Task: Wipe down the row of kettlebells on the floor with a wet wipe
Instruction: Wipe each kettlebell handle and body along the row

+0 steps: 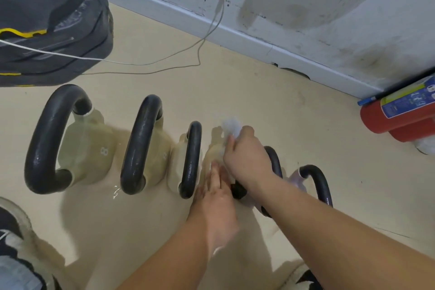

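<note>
Several cream kettlebells with black handles stand in a row on the beige floor: a large one [54,139] at the left, another [141,146] beside it, a smaller one [191,160], then one [274,160] under my hands and a pale one [317,183] at the right. My right hand [247,158] grips a white wet wipe [231,126] against the body of the fourth kettlebell. Fingers straight, my left hand [217,195] presses on that same kettlebell's near side. Its body is mostly hidden by my hands.
A dark grey bag with yellow trim [51,19] sits at the upper left. A thin white cable [197,45] trails along the floor by the scuffed white wall. A red fire extinguisher [400,117] lies at the right. Shoes [16,231] show at the lower left.
</note>
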Tool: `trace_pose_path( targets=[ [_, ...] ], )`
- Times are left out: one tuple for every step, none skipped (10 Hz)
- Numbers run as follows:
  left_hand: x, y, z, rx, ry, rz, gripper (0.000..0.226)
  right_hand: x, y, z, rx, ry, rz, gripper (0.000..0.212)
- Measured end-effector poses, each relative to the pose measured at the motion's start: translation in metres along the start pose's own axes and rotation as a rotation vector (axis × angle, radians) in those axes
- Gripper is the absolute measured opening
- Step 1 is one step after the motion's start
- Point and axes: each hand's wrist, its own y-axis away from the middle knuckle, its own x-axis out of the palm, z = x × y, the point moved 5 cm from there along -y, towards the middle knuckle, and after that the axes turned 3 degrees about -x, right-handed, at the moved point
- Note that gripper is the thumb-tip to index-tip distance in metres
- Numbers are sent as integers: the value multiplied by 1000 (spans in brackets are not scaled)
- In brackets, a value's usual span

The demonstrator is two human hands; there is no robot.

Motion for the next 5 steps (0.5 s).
trace_pose_path(
  targets=[
    [2,1,5,42,7,-7,94,14,40,-16,-32,69,-114,24],
    [0,3,12,95,-21,-4,85,27,75,-34,7,57,-98,30],
    [-8,9,16,23,132,47,74,43,95,-48,41,72,17,33],
    [-9,9,10,69,140,5,67,37,91,-48,39,47,-26,38],
    [-6,10,9,43,128,2,86,21,63,-33,24,15,-106,43]
  ],
)
